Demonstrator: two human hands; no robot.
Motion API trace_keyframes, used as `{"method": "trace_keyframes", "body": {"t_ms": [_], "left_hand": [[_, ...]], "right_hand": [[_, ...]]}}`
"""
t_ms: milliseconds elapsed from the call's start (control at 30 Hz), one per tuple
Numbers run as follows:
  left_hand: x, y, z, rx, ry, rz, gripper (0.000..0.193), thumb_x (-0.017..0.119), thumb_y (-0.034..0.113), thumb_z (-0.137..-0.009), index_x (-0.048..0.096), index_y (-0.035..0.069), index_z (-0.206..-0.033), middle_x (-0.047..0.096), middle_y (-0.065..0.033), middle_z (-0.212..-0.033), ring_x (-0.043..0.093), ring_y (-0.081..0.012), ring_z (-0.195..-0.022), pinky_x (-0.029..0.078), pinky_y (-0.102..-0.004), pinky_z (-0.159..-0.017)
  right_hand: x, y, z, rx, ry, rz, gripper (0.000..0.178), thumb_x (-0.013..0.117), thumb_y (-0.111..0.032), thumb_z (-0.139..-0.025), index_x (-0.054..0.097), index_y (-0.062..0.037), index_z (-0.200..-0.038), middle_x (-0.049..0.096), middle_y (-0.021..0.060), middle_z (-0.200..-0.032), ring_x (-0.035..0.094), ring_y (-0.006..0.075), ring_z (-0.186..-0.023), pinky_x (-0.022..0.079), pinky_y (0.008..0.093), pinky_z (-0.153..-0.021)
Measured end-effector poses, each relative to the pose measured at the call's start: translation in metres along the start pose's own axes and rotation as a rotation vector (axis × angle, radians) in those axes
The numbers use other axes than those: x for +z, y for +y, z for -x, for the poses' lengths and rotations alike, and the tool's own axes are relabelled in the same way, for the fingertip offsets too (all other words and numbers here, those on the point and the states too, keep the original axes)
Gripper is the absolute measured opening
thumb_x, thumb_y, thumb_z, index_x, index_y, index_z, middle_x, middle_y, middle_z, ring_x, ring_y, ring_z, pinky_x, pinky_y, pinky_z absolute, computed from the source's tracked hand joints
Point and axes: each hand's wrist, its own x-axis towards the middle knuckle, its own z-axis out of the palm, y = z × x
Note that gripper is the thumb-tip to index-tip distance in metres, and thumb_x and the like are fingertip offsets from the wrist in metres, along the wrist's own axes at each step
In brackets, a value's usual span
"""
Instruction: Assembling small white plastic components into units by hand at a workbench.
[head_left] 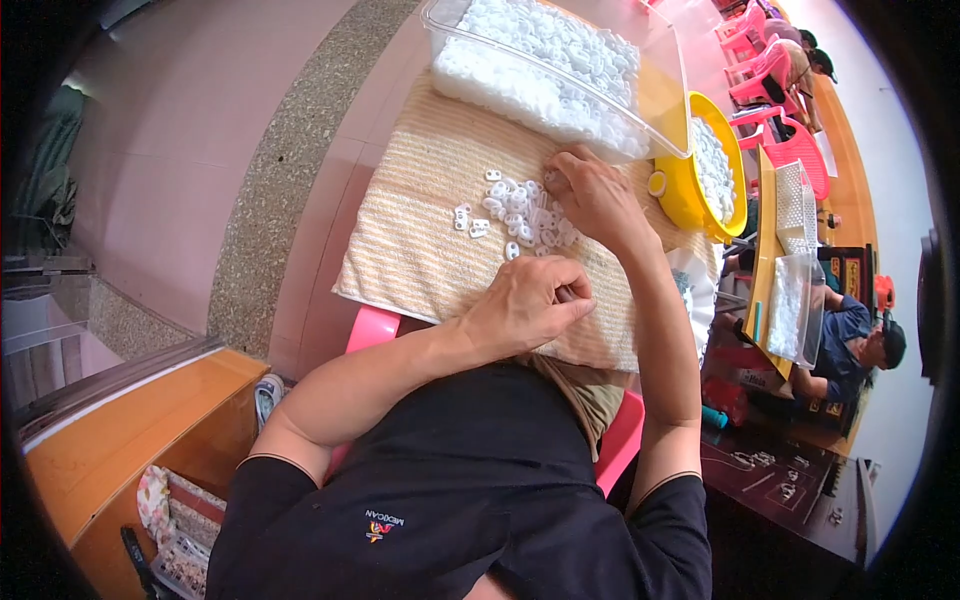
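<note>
Cloth shirt (pixel 430 490), rounded holed pieces (pixel 517 205)

Whether the left grip (pixel 530 304) holds anything is hidden.

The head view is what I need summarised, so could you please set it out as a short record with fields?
Left hand: over the cloth on the near side, fingers curled; any piece held is hidden
Right hand: at the right side of the pile, fingers bent down; grip unclear
Pile: small white pieces with holes, a few lying apart to the left
Surface: striped beige cloth
Clear bin: beyond the pile, holding many white pieces
Yellow tub: right of the bin, also holding white pieces
</note>
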Motion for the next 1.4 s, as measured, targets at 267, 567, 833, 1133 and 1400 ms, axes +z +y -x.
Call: {"method": "trace_keyframes", "body": {"t_ms": [267,567,833,1133,1400], "left_hand": [[0.000,0.001,0.000,-0.010,-0.013,-0.001,0.015,0.069,0.012,-0.081,0.065,-0.002,-0.083,0.066,-0.0103,-0.075,0.064,-0.0142,-0.068,0.051,-0.0293,-0.063],[0.002,0.000,0.000,-0.010,-0.022,-0.009,0.015,0.070,0.013,-0.081,0.065,-0.001,-0.084,0.066,-0.0098,-0.075,0.064,-0.0136,-0.068,0.051,-0.0290,-0.063],[0.002,0.000,0.001,-0.018,-0.022,-0.012,0.014,0.070,0.012,-0.081,0.066,-0.001,-0.084,0.066,-0.0098,-0.075,0.064,-0.0134,-0.069,0.051,-0.0287,-0.063],[0.002,0.000,0.001,-0.024,-0.023,0.012,0.014,0.067,0.013,-0.079,0.065,0.000,-0.084,0.066,-0.0146,-0.077,0.068,-0.0235,-0.072,0.053,-0.0340,-0.065],[0.005,-0.004,0.001,-0.045,-0.022,0.024,0.013,0.067,0.012,-0.079,0.065,0.000,-0.084,0.066,-0.0140,-0.075,0.067,-0.0223,-0.069,0.052,-0.0336,-0.064]], "right_hand": [[0.002,0.000,-0.003,0.051,0.036,-0.177,0.016,0.057,-0.016,-0.086,0.063,-0.0053,-0.096,0.060,0.0158,-0.101,0.058,0.0353,-0.100,0.046,0.0427,-0.084],[0.009,0.007,-0.003,-0.001,0.107,-0.159,0.021,0.062,-0.015,-0.084,0.067,-0.0057,-0.102,0.062,0.0158,-0.095,0.061,0.0345,-0.091,0.047,0.0403,-0.081],[0.007,0.005,-0.004,0.016,0.068,-0.145,0.016,0.060,-0.011,-0.083,0.066,-0.0020,-0.095,0.062,0.0190,-0.094,0.060,0.0370,-0.091,0.047,0.0413,-0.079],[-0.008,-0.006,-0.005,0.049,-0.020,-0.181,0.018,0.060,-0.010,-0.075,0.067,-0.0003,-0.087,0.064,0.0205,-0.085,0.061,0.0374,-0.085,0.048,0.0423,-0.076],[0.001,-0.009,-0.009,-0.012,-0.017,-0.302,0.019,0.063,-0.008,-0.075,0.068,0.0011,-0.091,0.066,0.0166,-0.084,0.064,0.0269,-0.076,0.050,0.0359,-0.072]]}}
